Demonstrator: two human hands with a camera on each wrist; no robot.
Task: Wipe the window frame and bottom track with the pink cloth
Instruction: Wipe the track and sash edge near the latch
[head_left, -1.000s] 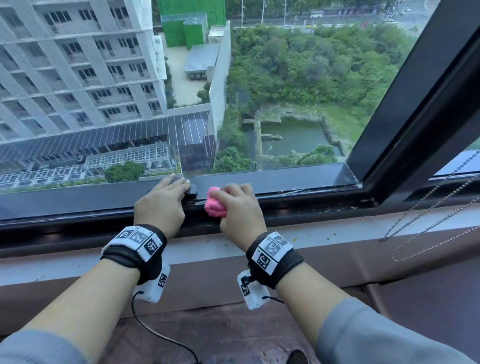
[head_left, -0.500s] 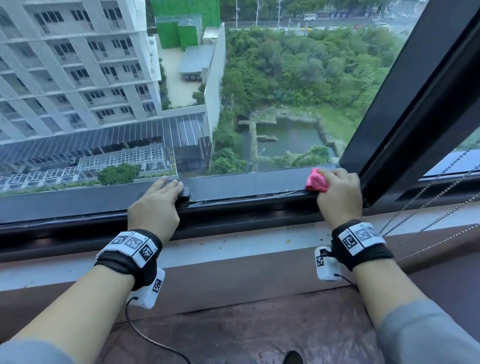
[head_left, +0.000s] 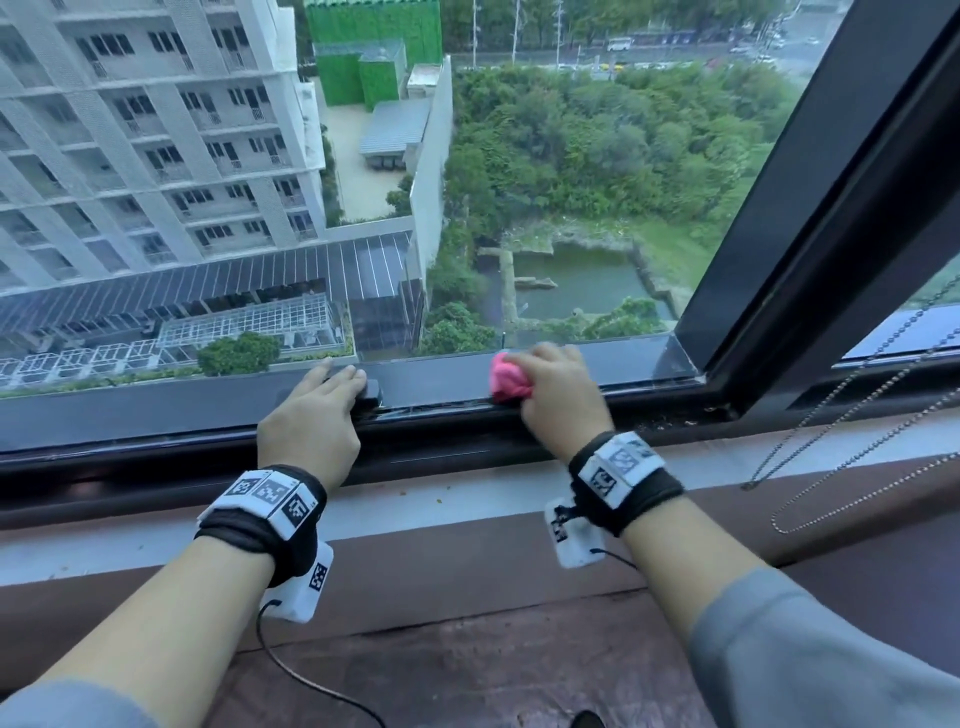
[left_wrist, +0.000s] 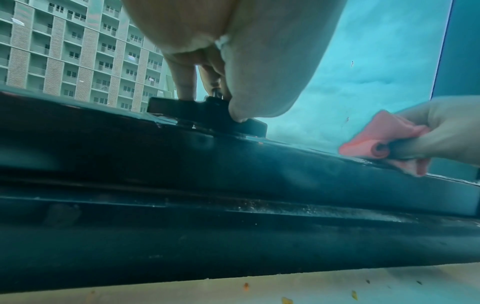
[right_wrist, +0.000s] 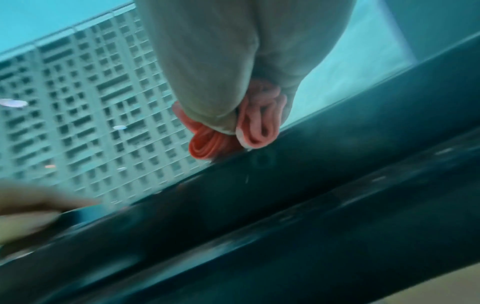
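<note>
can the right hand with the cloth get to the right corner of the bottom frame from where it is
Probably yes. The right hand holds the cloth on the bottom frame, and the stretch between it and the corner looks bare. The bead chain hangs further right, out of the way.

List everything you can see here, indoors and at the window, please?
pink cloth: one, pink, bunched on the bottom window frame.
window frame: one, black, across the middle, rising at right.
window handle: one, black, on the frame under the left fingers.
bottom track: one, dark, gritty, below the frame.
sill: one, pale with brown ledge, nearest.
bead chains: several, silvery, right.
wrist bands: two, black with white markers.
left hand: resting on the handle.
right hand: gripping the cloth.
</note>
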